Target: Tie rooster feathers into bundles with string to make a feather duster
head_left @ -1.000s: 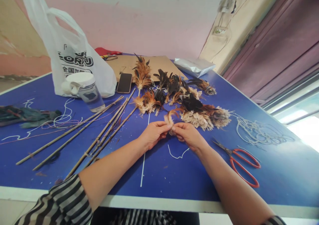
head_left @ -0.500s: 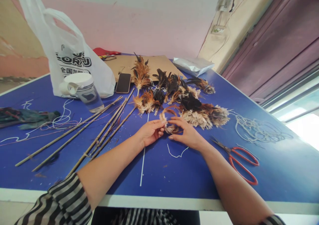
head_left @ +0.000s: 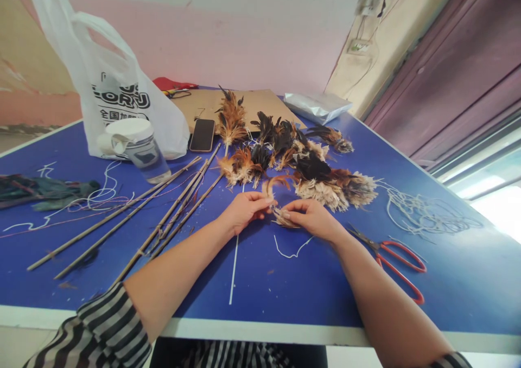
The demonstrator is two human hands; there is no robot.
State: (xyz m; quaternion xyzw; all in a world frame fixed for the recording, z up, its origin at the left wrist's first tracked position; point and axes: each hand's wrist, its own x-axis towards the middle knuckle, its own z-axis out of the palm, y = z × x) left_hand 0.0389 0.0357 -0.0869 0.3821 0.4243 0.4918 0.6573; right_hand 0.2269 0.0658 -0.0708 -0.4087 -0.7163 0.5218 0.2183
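My left hand point(head_left: 253, 210) pinches the base of a few curved brown and pale feathers point(head_left: 273, 186), just above the blue table point(head_left: 277, 292). My right hand point(head_left: 311, 216) is closed with thumb and fingers on a small tuft of feathers point(head_left: 285, 219) right beside it. Whether both hands grip one bunch or two separate ones cannot be made out. Beyond the hands lie bunches of black, orange and cream feathers point(head_left: 317, 191). A short white string point(head_left: 291, 255) lies on the table below my right hand.
Red-handled scissors point(head_left: 380, 246) and tangled string point(head_left: 423, 210) lie right. Thin sticks point(head_left: 179, 210) spread across the left side. Behind them stand a lidded jar point(head_left: 144, 153) and a white plastic bag point(head_left: 122, 80). A phone point(head_left: 202, 134), cardboard point(head_left: 260, 105) and silver packet point(head_left: 317, 107) lie at the back.
My right hand has closed from spread fingers onto the lower feathers and shifted slightly right and down. My left hand keeps its pinch in almost the same place.
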